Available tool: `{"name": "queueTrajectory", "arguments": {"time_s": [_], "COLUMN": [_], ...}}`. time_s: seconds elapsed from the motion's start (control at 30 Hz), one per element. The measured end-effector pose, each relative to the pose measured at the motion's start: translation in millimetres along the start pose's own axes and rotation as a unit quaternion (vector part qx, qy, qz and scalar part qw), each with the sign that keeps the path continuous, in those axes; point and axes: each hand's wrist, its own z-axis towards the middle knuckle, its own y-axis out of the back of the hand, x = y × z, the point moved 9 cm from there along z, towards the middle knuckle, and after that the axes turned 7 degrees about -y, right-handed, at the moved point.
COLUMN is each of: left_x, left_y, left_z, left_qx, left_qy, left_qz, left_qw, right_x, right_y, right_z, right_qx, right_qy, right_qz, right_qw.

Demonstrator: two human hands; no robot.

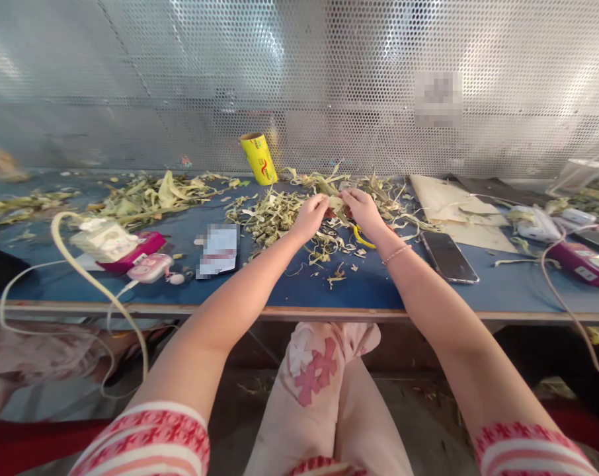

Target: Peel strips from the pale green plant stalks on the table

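Note:
Both my hands meet over the middle of the blue table, above a heap of dried plant pieces (274, 218). My left hand (311, 217) is closed, its fingertips pinching one end of a pale dried leaf (336, 203). On the other side, my right hand (361, 206) grips the same leaf between thumb and fingers. Just below the right hand lies a yellow curved handle (361, 238), mostly hidden by the arm; which tool it belongs to I cannot tell. Small scraps (337, 274) are scattered on the table nearer to me.
A yellow cardboard tube (260, 158) stands at the back against the perforated metal wall (329, 79). More dried leaves (155, 198) lie left. Phones (449, 256) flank my arms. Magenta power strips with cables (135, 254) sit at both sides, and brown paper sheets (458, 205) lie right.

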Motion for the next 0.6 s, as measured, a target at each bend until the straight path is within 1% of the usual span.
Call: {"name": "queueTrajectory", "arguments": {"time_s": [0.1,0.17,0.23,0.33,0.43,0.5,0.6], "left_x": [-6,-10,-14,-20,-24,-24,-17], "left_y": [0.1,0.0,-0.2,-1.7,-4.8,-6.9,-9.0], "left_z": [0,-1,-2,-5,-8,-9,-8], "left_qx": [0.007,0.008,0.010,0.022,0.035,0.038,0.025], "left_qy": [-0.023,-0.029,-0.035,-0.049,-0.056,-0.047,-0.009], "left_qz": [0.041,0.062,0.095,0.161,0.198,0.176,0.064], "left_qw": [0.999,0.998,0.995,0.986,0.978,0.983,0.998], "right_x": [0,3,10,23,31,33,30], "right_y": [0,0,1,0,-3,-2,1], "right_z": [1,0,-3,-10,-16,-17,-15], "right_qx": [0.011,0.015,0.007,-0.003,-0.004,-0.017,-0.037], "right_qy": [-0.002,0.008,0.038,0.095,0.123,0.130,0.123], "right_qz": [0.012,-0.001,-0.056,-0.149,-0.179,-0.171,-0.136], "right_qw": [1.000,1.000,0.998,0.984,0.976,0.977,0.982]}}
